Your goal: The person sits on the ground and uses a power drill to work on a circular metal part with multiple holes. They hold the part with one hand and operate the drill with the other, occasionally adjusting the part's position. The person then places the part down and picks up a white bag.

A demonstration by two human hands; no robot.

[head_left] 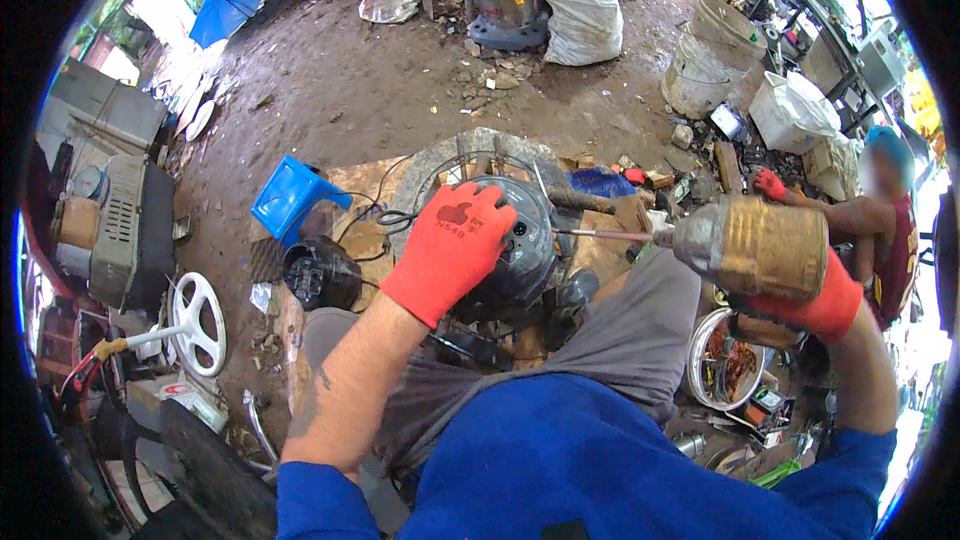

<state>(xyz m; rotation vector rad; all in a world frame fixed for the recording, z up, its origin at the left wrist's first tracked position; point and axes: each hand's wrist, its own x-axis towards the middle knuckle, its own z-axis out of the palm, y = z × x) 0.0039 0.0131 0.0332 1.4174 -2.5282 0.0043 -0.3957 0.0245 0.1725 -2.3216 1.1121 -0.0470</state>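
L hand [452, 245], red glove, lies flat and open on top of the motor [505, 250], mid frame, pressing it down rather than gripping it. The motor is a dark round housing set on a stone ring, w/ wires trailing off to its left. R hand [822, 305], also gloved, is closed around the driver [755, 245], right of centre; its bit [600, 234] runs left & meets the motor's side.

Risks, as I judge them: the flat palm only pins the motor, so if the bit bites hard the housing could spin or slide off the ring. The bit looks long & thin; angled off-axis it may slip out & skid toward the L fingers, which sit close to the contact spot. Loose wires near the housing could snag.

Blue stool [290, 198] upper left of the motor, white wheel [197, 323] lower left. Another person [880, 220] sits at far right, apart.
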